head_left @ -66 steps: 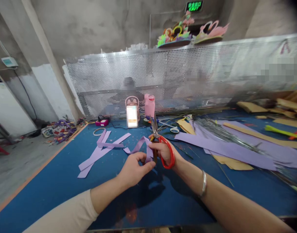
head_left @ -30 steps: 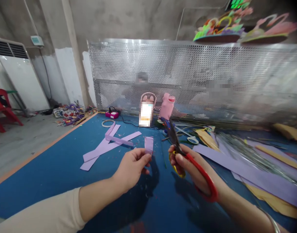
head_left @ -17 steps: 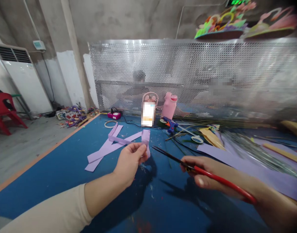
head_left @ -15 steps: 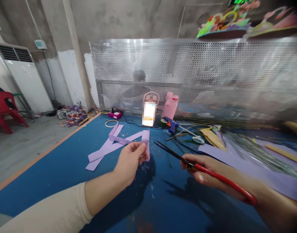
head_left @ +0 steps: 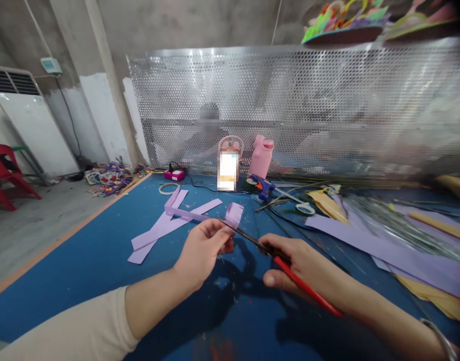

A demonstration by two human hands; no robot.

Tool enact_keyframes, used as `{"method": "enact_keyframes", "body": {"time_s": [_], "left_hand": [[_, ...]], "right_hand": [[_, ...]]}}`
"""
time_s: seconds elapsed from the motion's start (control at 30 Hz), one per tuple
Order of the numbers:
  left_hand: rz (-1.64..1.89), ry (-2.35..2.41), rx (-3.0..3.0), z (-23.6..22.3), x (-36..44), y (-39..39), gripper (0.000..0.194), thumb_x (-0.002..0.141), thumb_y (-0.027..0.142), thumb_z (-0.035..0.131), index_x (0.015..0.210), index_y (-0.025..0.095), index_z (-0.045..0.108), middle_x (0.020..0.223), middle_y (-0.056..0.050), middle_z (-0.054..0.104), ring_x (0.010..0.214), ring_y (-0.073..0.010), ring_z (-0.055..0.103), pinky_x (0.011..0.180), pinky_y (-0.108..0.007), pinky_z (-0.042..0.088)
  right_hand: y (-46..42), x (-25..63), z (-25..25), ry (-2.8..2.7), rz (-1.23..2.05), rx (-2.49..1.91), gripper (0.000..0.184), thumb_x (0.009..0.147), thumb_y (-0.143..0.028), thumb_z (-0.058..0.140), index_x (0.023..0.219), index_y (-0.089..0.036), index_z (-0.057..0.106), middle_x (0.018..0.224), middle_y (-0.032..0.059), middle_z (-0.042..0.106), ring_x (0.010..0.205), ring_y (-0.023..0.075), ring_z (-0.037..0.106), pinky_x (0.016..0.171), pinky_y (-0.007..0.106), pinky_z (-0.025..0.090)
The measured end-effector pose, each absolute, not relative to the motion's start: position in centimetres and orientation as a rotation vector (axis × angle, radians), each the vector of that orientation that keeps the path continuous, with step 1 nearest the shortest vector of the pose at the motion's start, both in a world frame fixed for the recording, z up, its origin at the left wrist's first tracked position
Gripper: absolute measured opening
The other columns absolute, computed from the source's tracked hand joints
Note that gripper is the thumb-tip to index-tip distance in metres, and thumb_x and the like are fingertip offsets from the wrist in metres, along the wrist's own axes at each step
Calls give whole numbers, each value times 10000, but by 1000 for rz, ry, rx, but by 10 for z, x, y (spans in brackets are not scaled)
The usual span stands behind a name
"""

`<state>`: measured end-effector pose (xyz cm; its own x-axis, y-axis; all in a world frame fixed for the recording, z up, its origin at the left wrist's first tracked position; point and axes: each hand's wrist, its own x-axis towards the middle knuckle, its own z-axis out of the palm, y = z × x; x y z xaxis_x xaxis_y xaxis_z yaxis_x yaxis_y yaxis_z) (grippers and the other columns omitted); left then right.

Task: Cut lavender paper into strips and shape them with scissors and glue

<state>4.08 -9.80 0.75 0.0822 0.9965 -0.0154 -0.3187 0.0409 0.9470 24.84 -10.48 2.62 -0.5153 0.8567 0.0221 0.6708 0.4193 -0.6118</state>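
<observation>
My left hand is closed, pinching a purple strip whose free end curls up above the fingertips and shows a row of small cuts along its edge. My right hand grips red-handled scissors. Their dark blades lie across the strip, right beside my left fingertips; whether the strip is between the blades I cannot tell. From my left hand the purple strip runs back to the left, over other flat purple strips lying on the blue table.
Behind stand a lit phone, a pink figure-shaped holder and a blue glue gun. A tape roll and a magenta box lie left. Purple sheets and thin stems cover the right. A perforated metal panel borders the back.
My right hand has brought the scissors left, so the blades now meet the strip. The strip's end has curled over to the right. The view has shifted slightly.
</observation>
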Motion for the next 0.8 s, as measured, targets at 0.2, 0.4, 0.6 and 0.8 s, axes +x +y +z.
{"method": "enact_keyframes", "body": {"time_s": [0.2,0.4,0.6,0.8], "left_hand": [[1222,931,1040,7,41,-100,346,642,425,760,708,132,588,655,9,597,564,-77,538,586,-218,456],[1179,893,1085,3,43,-103,324,693,419,734,729,140,574,645,25,580,566,-67,524,584,-201,447],[1125,890,1047,3,43,-104,358,668,449,746,752,140,588,657,11,606,559,-77,548,564,-204,457],[1152,919,1018,8,43,-108,284,687,372,738,765,141,592,637,8,625,536,-78,564,549,-200,462]], "right_hand": [[-107,245,29,-2320,848,-1309,337,749,-516,648,843,-214,532,663,-33,465,572,134,347,506,240,270],[-108,243,32,-2323,819,-1280,393,750,-580,622,830,-204,542,654,-31,465,569,133,345,503,240,262],[-109,241,32,-2336,792,-1324,404,737,-590,637,818,-204,547,663,-23,486,577,141,371,506,243,284],[-111,241,35,-2354,707,-1399,420,710,-588,678,823,-203,555,690,-22,513,599,146,405,534,240,316]]}}
